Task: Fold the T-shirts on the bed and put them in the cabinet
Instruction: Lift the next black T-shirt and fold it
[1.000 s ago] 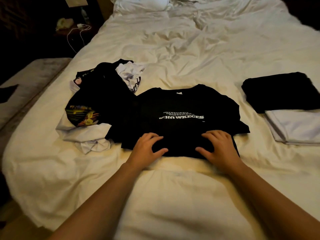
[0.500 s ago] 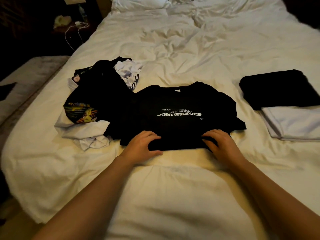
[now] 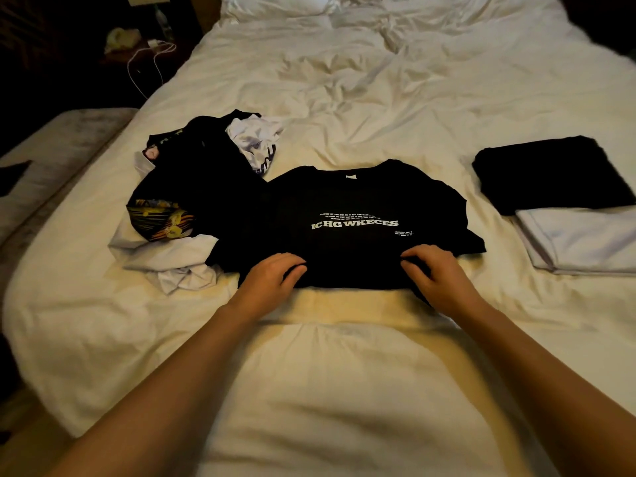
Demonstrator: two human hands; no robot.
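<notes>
A black T-shirt (image 3: 347,204) with white lettering lies face up in the middle of the white bed (image 3: 344,390), its lower part folded under. My left hand (image 3: 272,278) rests on the near left edge, fingers curled onto the fabric with the thumb close to them. At the near right edge, my right hand (image 3: 435,275) pinches the cloth with bent fingers. A heap of unfolded shirts (image 3: 182,197), black, white and printed, lies to the left. A folded black shirt (image 3: 547,173) and a folded white shirt (image 3: 581,242) sit at the right.
Rumpled white bedding (image 3: 361,84) covers the far half of the bed, with pillows (image 3: 275,5) at the head. A dark nightstand with a white cable (image 3: 151,60) stands at the far left. A grey bench (image 3: 41,160) runs along the bed's left side.
Both hands went from lying spread on the shirt's lower part to curling onto its near edge. The near edge has shifted slightly away from me.
</notes>
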